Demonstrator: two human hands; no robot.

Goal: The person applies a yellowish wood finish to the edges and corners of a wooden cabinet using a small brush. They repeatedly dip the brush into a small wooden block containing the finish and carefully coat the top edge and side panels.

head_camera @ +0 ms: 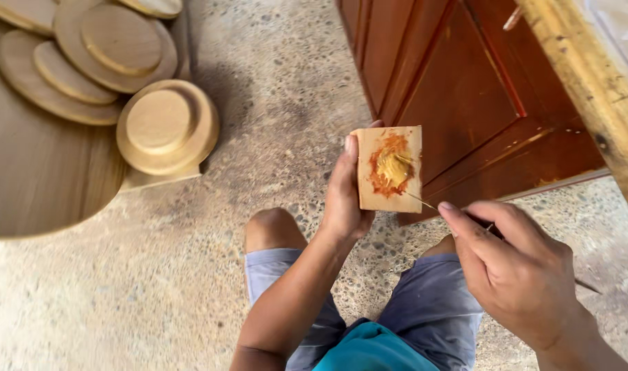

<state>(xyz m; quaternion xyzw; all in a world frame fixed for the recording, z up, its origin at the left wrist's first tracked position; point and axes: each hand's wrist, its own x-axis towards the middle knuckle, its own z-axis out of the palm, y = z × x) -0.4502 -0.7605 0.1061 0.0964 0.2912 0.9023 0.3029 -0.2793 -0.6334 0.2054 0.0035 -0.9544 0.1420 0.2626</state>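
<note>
Head view: left hand (345, 196) grips a small wooden board (389, 168) upright by its edge, fingers wrapped behind, above the knees. Right hand (513, 264) pinches a thin stick (424, 201) touching the yellow-orange paste (391, 168). Paste could drip if the board tilts further.

A small woodworking shop, seen from above at floor level: turned wooden discs (166, 127) and stacked round plates (80, 62) lie unfinished on a pale wooden board (39, 178), beside a red-brown varnished panelled door (465, 89) and a rough, worn timber beam (595, 82). The floor (272, 89) is bare speckled concrete. A person in dusty grey shorts (430, 309) crouches there, holding a small wooden palette (389, 168) smeared with orange and yellow filler paste.
</note>
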